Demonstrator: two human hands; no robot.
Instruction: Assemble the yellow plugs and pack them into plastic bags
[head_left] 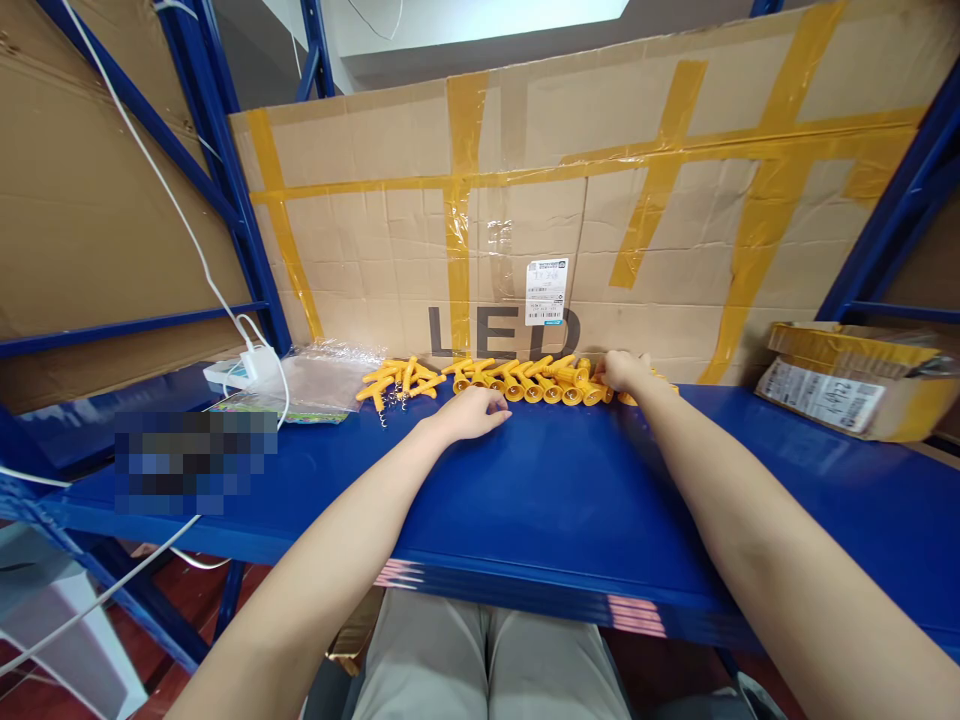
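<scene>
A row of yellow plastic pieces with round, bell-shaped ends (553,392) lies along the back of the blue shelf (540,500), the hollow ends facing me. To the left is a loose pile of yellow T-shaped handles (401,378), some with metal corkscrew spirals. My left hand (474,413) rests just in front of the row's left part, fingers loosely bent, thumb apart, with nothing visible between them. At the row's right end, my right hand (624,371) is curled down among the yellow pieces. What its fingers hold is hidden.
A large taped cardboard box (375,250) stands behind the row. An opened small carton (862,380) sits at right. Clear plastic bags (322,378), a white power strip (259,368) with a cable, and a blurred dark object (195,455) lie at left. Blue posts frame the shelf.
</scene>
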